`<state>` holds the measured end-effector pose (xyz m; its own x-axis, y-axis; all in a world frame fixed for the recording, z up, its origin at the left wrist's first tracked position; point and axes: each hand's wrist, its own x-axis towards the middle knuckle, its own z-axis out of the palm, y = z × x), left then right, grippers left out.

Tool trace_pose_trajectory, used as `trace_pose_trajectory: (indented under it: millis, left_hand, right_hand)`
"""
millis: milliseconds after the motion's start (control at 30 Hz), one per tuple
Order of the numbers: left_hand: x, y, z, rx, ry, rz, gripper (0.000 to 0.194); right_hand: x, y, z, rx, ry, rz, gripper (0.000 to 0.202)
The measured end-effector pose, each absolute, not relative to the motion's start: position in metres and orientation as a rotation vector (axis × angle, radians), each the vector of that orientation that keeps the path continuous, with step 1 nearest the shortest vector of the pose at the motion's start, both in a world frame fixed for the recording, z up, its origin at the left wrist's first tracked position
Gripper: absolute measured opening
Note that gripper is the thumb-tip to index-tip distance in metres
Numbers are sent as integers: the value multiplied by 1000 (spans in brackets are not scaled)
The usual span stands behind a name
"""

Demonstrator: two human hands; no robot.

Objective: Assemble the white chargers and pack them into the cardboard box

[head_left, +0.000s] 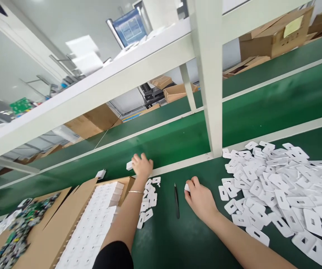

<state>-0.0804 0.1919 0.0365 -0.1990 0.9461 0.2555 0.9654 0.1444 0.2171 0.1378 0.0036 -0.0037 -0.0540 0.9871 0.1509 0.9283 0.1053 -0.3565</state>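
Note:
My left hand [142, 166] is stretched over the green belt with its fingers spread. A small white plastic piece [129, 165] lies on the belt beside its fingertips; whether they touch it I cannot tell. My right hand [200, 200] is closed on a small white plastic part [187, 187], mostly hidden by the fingers, above the dark green table. Between the hands lie black tweezers [176, 201], pointing away from me. A small group of white plates with slots [149, 200] sits right of my left forearm.
A large heap of white slotted plates [278, 190] covers the right side. At left, a cardboard box [74, 224] holds rows of white housings [93, 220], beside a pile of circuit boards [23, 228]. A shelf post [207, 82] rises behind the table, before the belt [177, 140].

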Motion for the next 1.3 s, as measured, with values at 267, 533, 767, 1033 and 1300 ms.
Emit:
trace_pose_trajectory:
  millis: [267, 533, 767, 1033, 1300]
  left_hand:
    - [-129, 231, 35, -1750, -2702, -75, 44]
    - [-75, 205, 33, -2266, -2346, -212, 41]
    - [-56, 96, 13, -2528, -1960, -638, 42]
    - [-58, 32, -9, -2233, -1883, -456, 41]
    - [-79, 34, -14, -2357, -2034, -650, 49]
  right_hand:
    - [135, 3, -1, -1901, -2058, 233, 15]
    - [137, 2, -1, -1871, -2060, 215, 16]
    - [138, 3, -3, -1858, -2027, 216, 16]
    - [139, 3, -9, -1793, -1998, 169, 19]
    - [140, -6, 0, -1498, -2084, 173, 19]
